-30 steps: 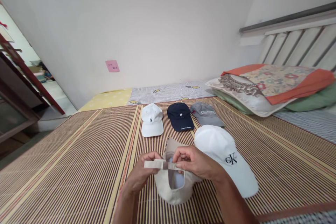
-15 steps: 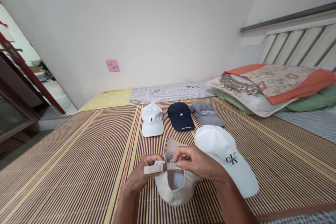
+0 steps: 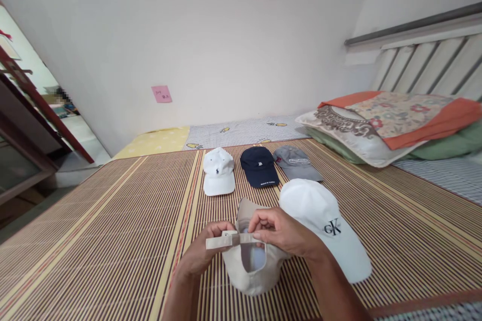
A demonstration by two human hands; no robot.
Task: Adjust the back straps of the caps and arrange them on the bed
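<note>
A beige baseball cap point(image 3: 252, 278) lies in front of me with its back opening facing me and its brim pointing away. My left hand point(image 3: 207, 246) pinches the cap's strap point(image 3: 219, 243) at the left, near a small metal snap or buckle. The free strap end sticks out to the left. With thumb and fingertips, my right hand point(image 3: 280, 230) grips the strap's right part above the opening. Just right of that hand rests a white cap with black GK-like letters point(image 3: 312, 205), partly hidden by my forearm.
Behind stand a small white cap point(image 3: 218, 168), a navy cap point(image 3: 258, 163) and a grey cap point(image 3: 295, 160) in a row on the striped bamboo mat point(image 3: 113, 241). Pillows point(image 3: 376, 130) lie at the right by the headboard. A pink note point(image 3: 161, 94) is on the wall.
Almost nothing differs. The strap end at my left hand has shifted very slightly; both hands keep their hold on the strap.
</note>
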